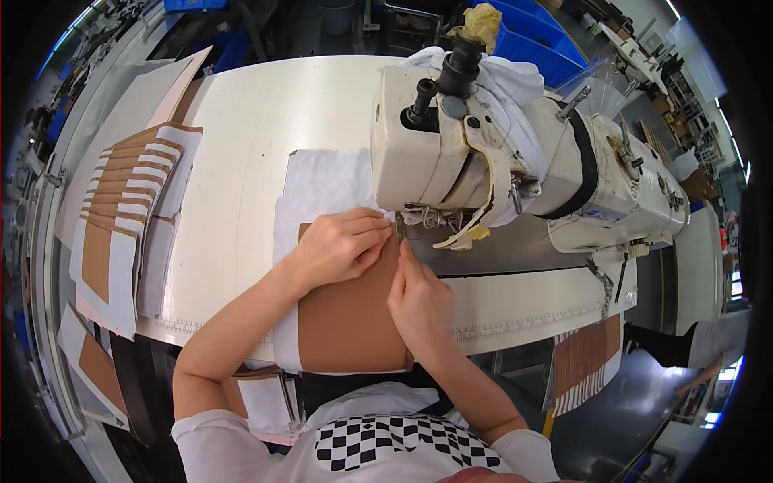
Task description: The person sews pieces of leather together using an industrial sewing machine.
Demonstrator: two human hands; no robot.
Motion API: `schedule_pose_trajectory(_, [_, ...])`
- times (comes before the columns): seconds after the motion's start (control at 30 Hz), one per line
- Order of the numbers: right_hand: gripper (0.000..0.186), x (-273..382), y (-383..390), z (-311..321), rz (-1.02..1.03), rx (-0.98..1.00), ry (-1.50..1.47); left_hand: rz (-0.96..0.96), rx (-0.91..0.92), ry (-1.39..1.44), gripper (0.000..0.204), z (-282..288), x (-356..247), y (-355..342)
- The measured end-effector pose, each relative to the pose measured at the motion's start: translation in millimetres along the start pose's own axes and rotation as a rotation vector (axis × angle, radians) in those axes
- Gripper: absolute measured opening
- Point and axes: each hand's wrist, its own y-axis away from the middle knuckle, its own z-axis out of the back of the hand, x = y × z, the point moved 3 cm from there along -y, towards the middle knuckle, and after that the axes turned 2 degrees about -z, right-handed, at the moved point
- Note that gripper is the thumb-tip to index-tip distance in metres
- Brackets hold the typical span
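Observation:
A brown flat panel [346, 326] with white sheet material [322, 181] showing beyond its far and left edges lies on the sewing table, its far right corner by the needle area of a white sewing machine [415, 165]. My left hand [342, 248] rests on the panel, its fingers bent and pinched together close to the needle area; what they pinch is too small to make out. My right hand [421, 298] is at the panel's right edge, thumb and index finger pressed together just below the presser foot. Whatever lies between them cannot be made out.
A fanned stack of brown-and-white panels [133, 181] lies at the table's left. Another bundle [588, 362] hangs by the front right edge. A ruler strip [523, 322] runs along the near edge. White cloth [515, 88] drapes over the machine; blue bins [535, 44] stand behind it.

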Motion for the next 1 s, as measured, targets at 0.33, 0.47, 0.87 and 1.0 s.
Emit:
schedule_pose_trajectory(0.33, [0.024, -3, 2, -2, -0.001, -0.060, -0.032, 0.000, 0.003, -0.015, 0.014, 3, -3, -3])
schedule_pose_trajectory(0.47, [0.023, -3, -2, -4, -0.009, -0.065, -0.026, -0.002, 0.003, -0.033, 0.013, 2, -1, -5])
schedule_pose_trajectory(0.87, [0.022, -5, -1, -7, 0.046, -0.139, -0.064, -0.017, -0.001, 0.009, 0.016, 1, -3, -4])
schedule_pose_trajectory(1.0, [0.021, -3, -3, -3, 0.061, -0.159, -0.055, -0.026, -0.002, -0.020, 0.017, -1, -2, -3])
